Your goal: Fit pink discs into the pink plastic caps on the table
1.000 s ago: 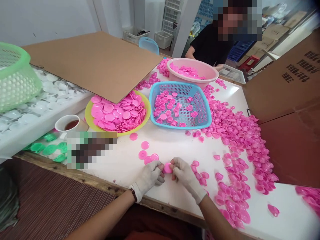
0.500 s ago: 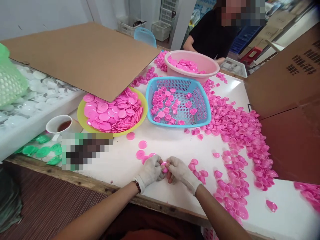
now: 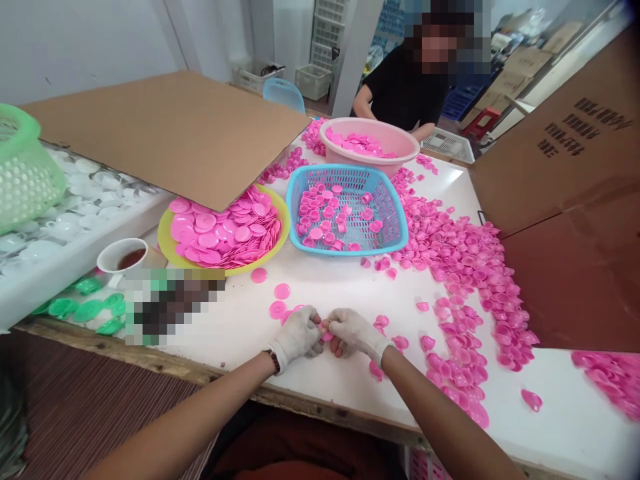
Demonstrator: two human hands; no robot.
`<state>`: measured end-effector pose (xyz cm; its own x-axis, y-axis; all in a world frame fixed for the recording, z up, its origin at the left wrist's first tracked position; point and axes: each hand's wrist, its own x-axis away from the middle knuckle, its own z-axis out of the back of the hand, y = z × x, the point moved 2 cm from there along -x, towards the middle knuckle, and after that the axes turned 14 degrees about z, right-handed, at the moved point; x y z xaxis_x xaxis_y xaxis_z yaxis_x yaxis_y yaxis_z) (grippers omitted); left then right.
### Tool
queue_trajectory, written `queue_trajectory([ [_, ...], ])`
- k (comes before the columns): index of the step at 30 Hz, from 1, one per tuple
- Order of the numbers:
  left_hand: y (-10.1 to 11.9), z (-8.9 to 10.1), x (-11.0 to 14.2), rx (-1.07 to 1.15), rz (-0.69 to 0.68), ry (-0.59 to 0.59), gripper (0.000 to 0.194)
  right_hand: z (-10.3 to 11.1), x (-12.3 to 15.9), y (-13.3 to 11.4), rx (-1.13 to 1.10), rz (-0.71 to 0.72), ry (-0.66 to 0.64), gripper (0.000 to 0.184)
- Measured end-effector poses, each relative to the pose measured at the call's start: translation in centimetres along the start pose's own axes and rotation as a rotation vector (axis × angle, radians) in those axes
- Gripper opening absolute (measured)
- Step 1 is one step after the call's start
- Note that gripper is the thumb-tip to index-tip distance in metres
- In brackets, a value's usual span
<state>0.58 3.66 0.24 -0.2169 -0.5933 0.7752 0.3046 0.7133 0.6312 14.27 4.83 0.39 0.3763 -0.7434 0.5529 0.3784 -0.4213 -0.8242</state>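
Pressure should be light and even as left hand (image 3: 299,337) and right hand (image 3: 356,331) together pinch 1 pink piece (image 3: 327,336), basket (image 3: 350,179) at 12 o'clock.

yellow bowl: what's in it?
A heap of pink discs fills the yellow bowl. The cardboard sheet hides its back edge and whatever lies there; the discs cover the bottom.

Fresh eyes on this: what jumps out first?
Probably the heap of pink pieces on the right of the table. Next, the blue basket near the middle, with the yellow bowl of pink discs left of it. Front and centre, the gloved left hand and right hand meet at a small pink piece.
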Motion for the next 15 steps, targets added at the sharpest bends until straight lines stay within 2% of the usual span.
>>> queue_trajectory([
  [3,-1.1,-0.2,0.8,0.003,-0.086,0.058,0.008,1.6,0.9,-1.3,-0.003,0.093,0.097,0.012],
  [5,-1.8,-0.7,1.5,-0.104,-0.200,0.122,0.010,3.5,2.0,-3.0,-0.090,0.241,0.249,0.010],
  [7,-2.1,-2.0,2.2,-0.321,-0.356,0.182,0.011,5.5,3.2,-4.9,-0.325,0.492,0.442,0.015],
  [9,-1.9,-4.3,2.8,-0.589,-0.518,0.189,0.014,6.7,3.9,-6.3,-0.519,0.677,0.516,0.025],
  [10,-1.7,-5.7,3.0,-0.722,-0.582,0.169,0.019,6.8,3.9,-6.5,-0.534,0.707,0.524,0.027],
  [13,-0.9,-9.4,2.6,-1.071,-0.656,0.059,0.031,5.1,2.5,-5.6,-0.171,0.604,0.463,0.020],
  [15,-0.7,-10.3,1.9,-1.195,-0.610,0.033,0.032,3.2,0.8,-4.2,0.080,0.544,0.386,0.018],
])
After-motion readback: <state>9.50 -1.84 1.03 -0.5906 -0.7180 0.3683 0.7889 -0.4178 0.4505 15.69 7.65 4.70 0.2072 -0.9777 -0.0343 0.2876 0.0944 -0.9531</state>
